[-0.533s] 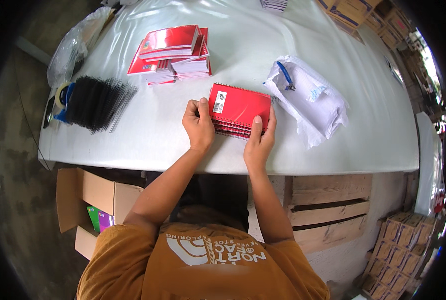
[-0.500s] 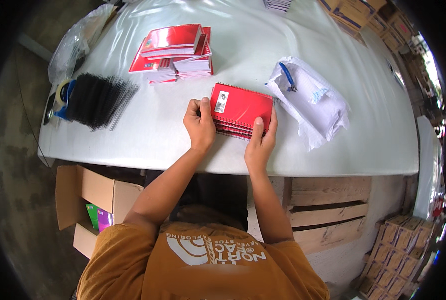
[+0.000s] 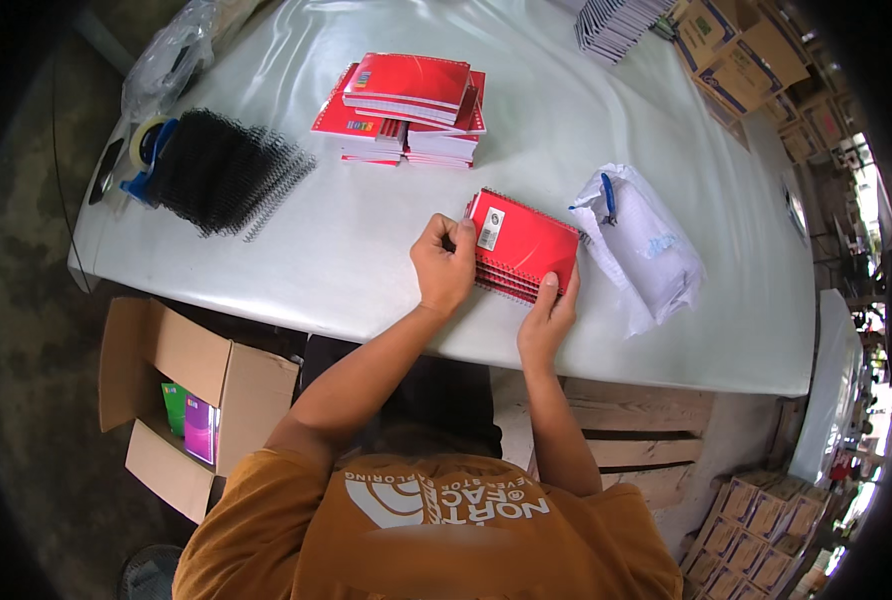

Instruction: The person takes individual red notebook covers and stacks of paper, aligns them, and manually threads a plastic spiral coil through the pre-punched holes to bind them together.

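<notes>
A small stack of red spiral notebooks (image 3: 531, 235), with black coils and a white label on the top cover, rests at the table's near side. My left hand (image 3: 444, 265) is closed at the stack's left edge, fingers curled against it. On the right end, my right hand (image 3: 548, 320) grips the stack, thumb on the top cover and fingers along the side. Behind it stands a pile of red notebooks (image 3: 406, 85) whose edges show no coils. Loose black spiral coils (image 3: 221, 175) lie in a bundle to the left.
Blue-handled pliers (image 3: 609, 198) lie on crumpled white wrapping paper (image 3: 656, 265) at the right. A tape dispenser (image 3: 149, 165) sits beside the coils. Below the table's left edge, an open cardboard box (image 3: 191, 350) holds green and purple notebooks. More notebooks (image 3: 616, 25) and cartons (image 3: 736, 55) stand at the back right.
The whole view has shifted and tilted, so the table things appear farther right. Both hands stay on the notebook stack, which keeps about the same place beside the wrapping paper.
</notes>
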A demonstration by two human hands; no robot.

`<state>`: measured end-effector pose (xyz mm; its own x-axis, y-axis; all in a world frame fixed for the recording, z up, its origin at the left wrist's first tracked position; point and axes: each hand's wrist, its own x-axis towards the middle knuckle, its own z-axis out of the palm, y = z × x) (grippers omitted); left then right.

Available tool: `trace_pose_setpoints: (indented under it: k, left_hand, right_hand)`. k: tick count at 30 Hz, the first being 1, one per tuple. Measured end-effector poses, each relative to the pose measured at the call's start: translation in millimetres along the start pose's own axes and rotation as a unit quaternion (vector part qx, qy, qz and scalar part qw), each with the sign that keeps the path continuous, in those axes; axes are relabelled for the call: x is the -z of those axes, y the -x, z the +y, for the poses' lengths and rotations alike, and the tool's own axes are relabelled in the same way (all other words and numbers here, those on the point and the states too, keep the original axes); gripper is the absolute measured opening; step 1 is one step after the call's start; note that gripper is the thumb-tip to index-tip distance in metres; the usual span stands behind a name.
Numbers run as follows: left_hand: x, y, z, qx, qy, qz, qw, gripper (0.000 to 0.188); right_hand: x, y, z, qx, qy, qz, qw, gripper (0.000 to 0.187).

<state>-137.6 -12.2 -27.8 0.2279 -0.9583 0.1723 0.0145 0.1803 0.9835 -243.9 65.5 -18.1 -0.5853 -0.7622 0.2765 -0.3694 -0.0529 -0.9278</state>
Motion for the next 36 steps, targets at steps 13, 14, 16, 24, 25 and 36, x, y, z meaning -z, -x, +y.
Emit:
trace_pose_setpoints:
  k: [13,14,16,24,25,36]
  left_hand:
    - [44.6,-80.4,57.6,-0.360,-0.241,-0.129,0.892,0.031]
    - [44.6,-111.0,71.3,-0.429,-0.288,-0.120,0.848,0.043]
    - [53.0,-170.2,71.9,-0.497,-0.431,-0.119,0.744,0.051]
    - [115.5,-141.7,104.4,-0.463,-0.483,-0.208,0.714,0.027]
    - [126.3,-115.9,110.3,-0.493,-0.466,-0.213,0.703,0.028]
    - [223.3,-79.1,51.8,-0.322,-0.554,-0.019,0.768,0.037]
  right_hand:
    - [0.7,-0.1,8.0,0.010,-0.065,0.077,0.995,0.038]
    - [1.5,-0.2,11.8,0.015,-0.071,0.088,0.994,0.040]
    - [-2.3,-1.3,10.3,0.027,-0.083,0.106,0.991,0.042]
    - [3.0,14.8,-0.4,0.212,0.091,0.238,0.943,0.044]
    - [-0.7,29.6,-9.2,0.159,-0.089,0.136,0.974,0.047]
    - [-18.2,35.4,-49.8,-0.019,-0.263,-0.371,0.890,0.029]
